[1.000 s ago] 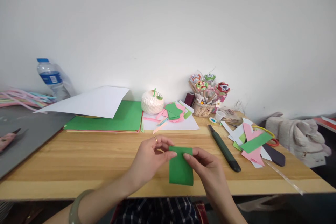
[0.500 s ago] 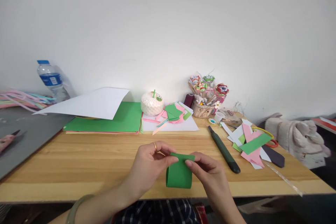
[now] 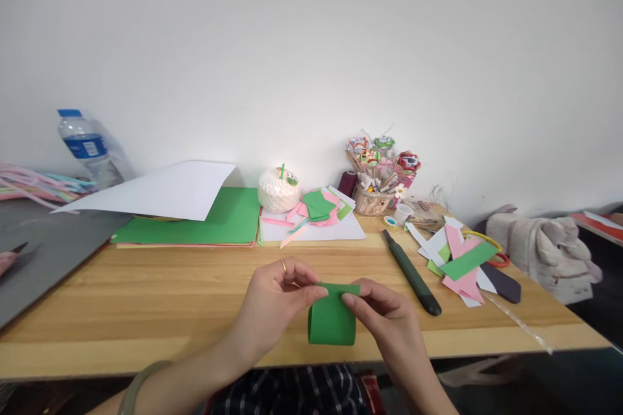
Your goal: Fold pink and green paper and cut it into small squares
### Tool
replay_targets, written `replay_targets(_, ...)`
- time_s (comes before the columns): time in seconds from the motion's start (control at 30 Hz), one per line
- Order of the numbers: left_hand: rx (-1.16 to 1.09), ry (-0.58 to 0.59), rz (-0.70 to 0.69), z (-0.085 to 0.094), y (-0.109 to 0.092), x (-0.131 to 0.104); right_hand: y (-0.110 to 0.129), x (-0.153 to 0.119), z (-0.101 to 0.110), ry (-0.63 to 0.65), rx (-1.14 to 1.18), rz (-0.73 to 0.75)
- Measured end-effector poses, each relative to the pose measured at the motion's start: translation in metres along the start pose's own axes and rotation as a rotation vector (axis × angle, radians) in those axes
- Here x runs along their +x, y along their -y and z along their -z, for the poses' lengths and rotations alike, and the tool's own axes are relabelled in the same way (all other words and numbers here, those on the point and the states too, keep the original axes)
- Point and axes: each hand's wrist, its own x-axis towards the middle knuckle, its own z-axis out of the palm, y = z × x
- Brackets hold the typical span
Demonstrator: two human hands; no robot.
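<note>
A strip of green paper [image 3: 333, 324], bent over into a loop with its rounded bend at the bottom, hangs near the table's front edge. My left hand [image 3: 277, 305] pinches its upper left corner between thumb and fingers. At the upper right corner, my right hand [image 3: 384, 311] grips the same paper in a pinch, thumb in front. The fingertips behind the paper are partly hidden. To the right of my right hand lies a dark green craft knife [image 3: 413, 273], touched by neither hand.
Green sheets [image 3: 233, 217] lie at the back left under a white sheet [image 3: 165, 188]. A bottle [image 3: 85, 146] stands behind. Paper scraps [image 3: 321, 206] lie beside a white textured ball [image 3: 278, 191]. A flower basket [image 3: 372, 200] is at the back; more paper strips [image 3: 457, 259] lie right.
The view has shifted slightly, so the background things sit a little further left. Both hands keep their pinch on the green paper, whose loop looks nearly the same.
</note>
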Motion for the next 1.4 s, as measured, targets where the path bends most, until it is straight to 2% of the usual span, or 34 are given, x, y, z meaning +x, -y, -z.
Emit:
replay_targets(0.57,0.063,0.036,-0.044,0.002,0.002,-0.001,-0.001,-0.003,0.000,0.015,-0.020,-0.041)
replay_targets(1.03,0.124,0.098,-0.031,0.007,0.002,0.001,0.011,-0.002,0.001,0.020,-0.173,0.082)
replay_targets(1.4,0.132,0.140,-0.049,0.009,0.002,0.001,0.009,-0.004,0.003,0.024,-0.240,0.139)
